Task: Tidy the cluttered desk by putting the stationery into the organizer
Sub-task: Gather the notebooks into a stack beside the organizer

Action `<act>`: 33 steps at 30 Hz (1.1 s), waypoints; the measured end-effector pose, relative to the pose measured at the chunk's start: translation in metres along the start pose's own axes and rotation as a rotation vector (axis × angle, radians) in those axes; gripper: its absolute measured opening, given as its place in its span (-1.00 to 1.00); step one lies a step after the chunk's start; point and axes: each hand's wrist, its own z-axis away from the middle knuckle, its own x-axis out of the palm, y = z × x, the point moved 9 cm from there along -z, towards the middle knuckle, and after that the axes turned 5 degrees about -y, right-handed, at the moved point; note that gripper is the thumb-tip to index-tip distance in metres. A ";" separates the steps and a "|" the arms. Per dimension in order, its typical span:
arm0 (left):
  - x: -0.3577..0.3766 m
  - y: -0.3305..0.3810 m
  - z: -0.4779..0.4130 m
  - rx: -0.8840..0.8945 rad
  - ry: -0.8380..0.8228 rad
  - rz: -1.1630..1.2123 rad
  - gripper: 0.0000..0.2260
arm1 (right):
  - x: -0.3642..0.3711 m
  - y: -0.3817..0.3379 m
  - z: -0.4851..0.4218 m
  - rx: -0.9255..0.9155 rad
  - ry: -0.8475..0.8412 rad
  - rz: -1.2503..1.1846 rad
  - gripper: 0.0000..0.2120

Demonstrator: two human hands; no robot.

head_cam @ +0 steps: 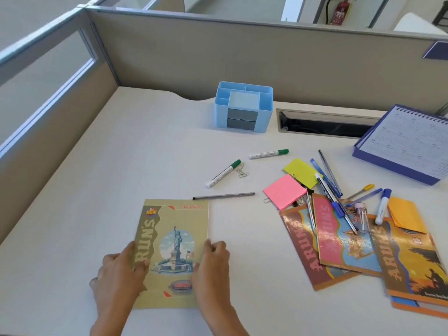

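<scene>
- organizer [243, 110]: 1
- green-capped markers [224, 173] [269, 154]: 2
- blue-capped markers [383, 206] [328, 194]: 2
- note pads [284, 191] [301, 172] [407, 214]: 3 (pink, yellow, orange)
- notebooks [174, 251] [303, 251] [344, 241] [412, 258]: 4 covers showing, a fifth edge beneath
- grey pencil [223, 196]: 1
- desk calendar [407, 146]: 1
- pens [317, 167]: overlapping, count uncertain
- paper clips [242, 172]: tangled, count uncertain

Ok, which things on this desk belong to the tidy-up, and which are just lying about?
Job:
blue organizer
near green-capped marker, far green-capped marker
grey pen
paper clips
pink sticky notes, yellow sticky notes
blue pens
notebook, gripped by left hand and right hand

Lying about:
desk calendar
cable slot
fire extinguisher
</scene>
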 end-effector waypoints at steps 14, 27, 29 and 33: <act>-0.002 0.018 -0.012 0.072 0.068 -0.060 -0.53 | -0.053 -0.046 -0.164 -0.461 0.128 0.576 -0.45; -0.002 0.026 -0.022 0.101 0.078 -0.100 -0.55 | -0.105 0.017 -0.152 -0.607 0.275 0.556 -0.55; -0.005 0.030 -0.030 0.098 0.083 -0.117 -0.56 | -0.107 0.020 -0.147 -0.619 0.287 0.565 -0.51; -0.009 0.035 -0.047 0.081 0.091 -0.155 -0.57 | -0.109 0.028 -0.137 -0.631 0.302 0.592 -0.48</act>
